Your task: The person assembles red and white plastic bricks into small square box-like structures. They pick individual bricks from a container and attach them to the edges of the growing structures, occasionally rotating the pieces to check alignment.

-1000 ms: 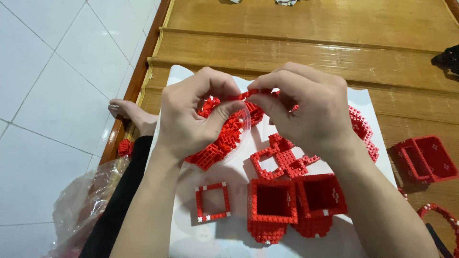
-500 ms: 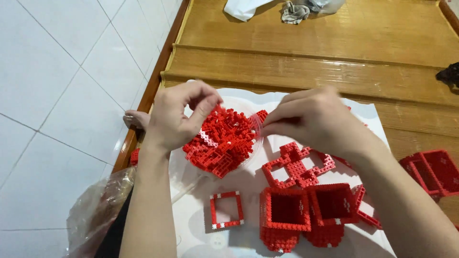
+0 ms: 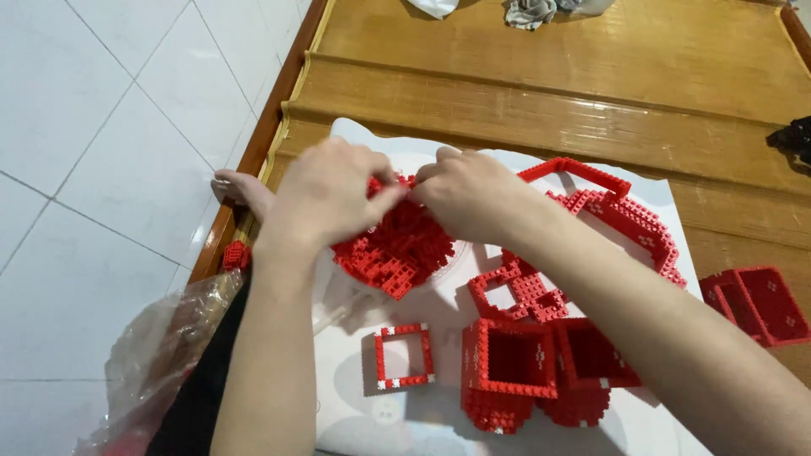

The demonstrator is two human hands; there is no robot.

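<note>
Two bare hands meet over a white sheet spread on a wooden platform, and I read the scene from the tiled floor on the left. Down at the lower left lies a crumpled clear plastic bag, with a small red brick piece just above it at the platform's edge and a bare foot resting near that edge. The left hand has its grip closed, fingers pinched on the top of a red brick assembly, which sits under both hands on the sheet. The right hand pinches the same assembly at the same spot, fingertips touching the left's. Below them lies a flat square red frame, and beside it two open red brick boxes stand touching each other. Further right a long red angular wall piece curves across the sheet, and another red box rests on the bare wood, well apart.
</note>
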